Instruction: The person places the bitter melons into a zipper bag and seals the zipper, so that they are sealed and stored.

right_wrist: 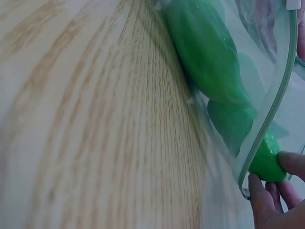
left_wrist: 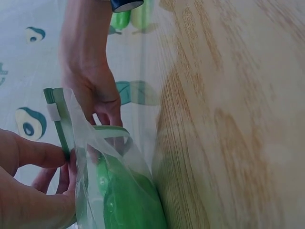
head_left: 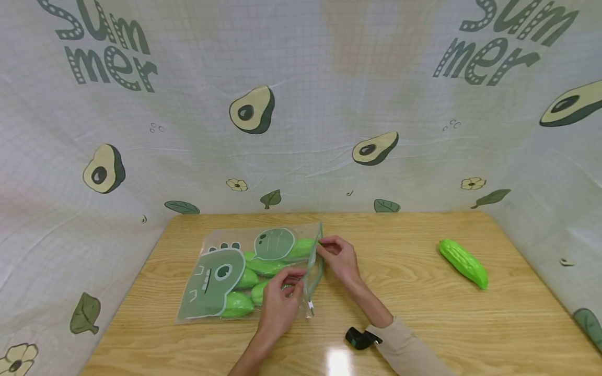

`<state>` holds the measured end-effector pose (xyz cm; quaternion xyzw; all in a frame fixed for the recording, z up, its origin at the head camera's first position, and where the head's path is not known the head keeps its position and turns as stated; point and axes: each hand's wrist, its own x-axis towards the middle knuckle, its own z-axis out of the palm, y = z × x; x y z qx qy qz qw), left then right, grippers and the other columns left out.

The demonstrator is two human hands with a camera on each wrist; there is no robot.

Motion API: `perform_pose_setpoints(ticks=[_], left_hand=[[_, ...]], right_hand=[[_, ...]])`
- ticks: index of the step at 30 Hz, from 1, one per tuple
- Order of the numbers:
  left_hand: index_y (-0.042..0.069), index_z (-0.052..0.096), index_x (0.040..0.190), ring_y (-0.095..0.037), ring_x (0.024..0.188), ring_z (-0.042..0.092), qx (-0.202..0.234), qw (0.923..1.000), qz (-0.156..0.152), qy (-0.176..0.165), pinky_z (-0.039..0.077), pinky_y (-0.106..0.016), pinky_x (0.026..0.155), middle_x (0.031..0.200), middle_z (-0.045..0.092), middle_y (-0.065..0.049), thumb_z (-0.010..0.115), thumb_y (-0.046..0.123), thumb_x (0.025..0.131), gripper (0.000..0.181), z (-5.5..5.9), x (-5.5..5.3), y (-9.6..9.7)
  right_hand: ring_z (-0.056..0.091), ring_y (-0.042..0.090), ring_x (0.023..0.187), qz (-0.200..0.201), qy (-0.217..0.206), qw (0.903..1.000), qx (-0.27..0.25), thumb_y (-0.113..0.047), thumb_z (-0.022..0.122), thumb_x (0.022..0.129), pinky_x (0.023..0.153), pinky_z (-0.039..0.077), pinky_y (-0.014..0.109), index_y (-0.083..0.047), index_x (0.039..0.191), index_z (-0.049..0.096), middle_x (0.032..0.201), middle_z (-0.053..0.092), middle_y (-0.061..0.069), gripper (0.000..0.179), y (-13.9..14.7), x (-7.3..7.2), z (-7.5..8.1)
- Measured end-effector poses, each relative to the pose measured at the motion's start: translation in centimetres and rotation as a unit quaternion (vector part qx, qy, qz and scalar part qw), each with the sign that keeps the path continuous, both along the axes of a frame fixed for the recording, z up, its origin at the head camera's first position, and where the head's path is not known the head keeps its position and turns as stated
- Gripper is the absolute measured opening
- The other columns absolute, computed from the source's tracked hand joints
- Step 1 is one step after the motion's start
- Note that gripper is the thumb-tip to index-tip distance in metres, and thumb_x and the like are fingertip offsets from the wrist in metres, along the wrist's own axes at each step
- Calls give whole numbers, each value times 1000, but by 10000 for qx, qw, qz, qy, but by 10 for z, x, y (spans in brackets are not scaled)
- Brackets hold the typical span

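A clear zip bag (head_left: 207, 292) with a green cartoon print lies on the wooden table, its mouth facing right. Inside are several green vegetables (head_left: 236, 305), bitter melons by their bumpy look. My left hand (head_left: 281, 303) pinches the bag's green-edged mouth near the white slider (left_wrist: 53, 112). At the far part of the mouth, my right hand (head_left: 342, 259) grips the end of a bitter melon (right_wrist: 268, 160), thumb on top and fingers beneath. Most of that bitter melon is within the bag. The print hides parts of the contents.
Another bitter melon (head_left: 463, 263) lies alone at the right of the table (head_left: 400, 297). A cloth printed with avocados (head_left: 254, 109) hangs behind and along both sides. A black device (head_left: 361, 338) is at my right cuff.
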<state>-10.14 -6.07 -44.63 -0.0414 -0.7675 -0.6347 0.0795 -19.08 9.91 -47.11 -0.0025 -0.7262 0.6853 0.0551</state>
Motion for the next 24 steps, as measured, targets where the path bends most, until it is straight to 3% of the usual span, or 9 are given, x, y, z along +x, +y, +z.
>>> perform_pose_setpoints(ticks=[5, 13, 24], left_hand=[[0, 72, 105, -23, 94, 67, -23, 9998, 12, 172, 60, -30, 81, 105, 70, -13, 64, -11, 90, 21, -1, 1, 0], [1, 72, 106, -22, 96, 66, 34, 10000, 7, -71, 59, -28, 84, 106, 70, -11, 63, -12, 90, 22, 0, -1, -1], [1, 73, 105, -23, 96, 66, 2, 10000, -32, -61, 59, -28, 83, 106, 70, -11, 63, -13, 90, 23, 1, 0, -2]], right_hand=[[70, 24, 98, 54, -62, 9999, 150, -5, 75, 93, 80, 52, 16, 5, 111, 69, 108, 71, 17, 22, -1, 0, 0], [69, 34, 105, 175, -195, 9994, 205, -1, 73, 92, 81, 52, 16, 10, 111, 68, 110, 71, 22, 22, -3, -2, 5], [69, 29, 104, 278, -227, 9990, 250, -7, 74, 94, 83, 55, 20, 8, 112, 69, 111, 71, 18, 24, -7, 3, 8]])
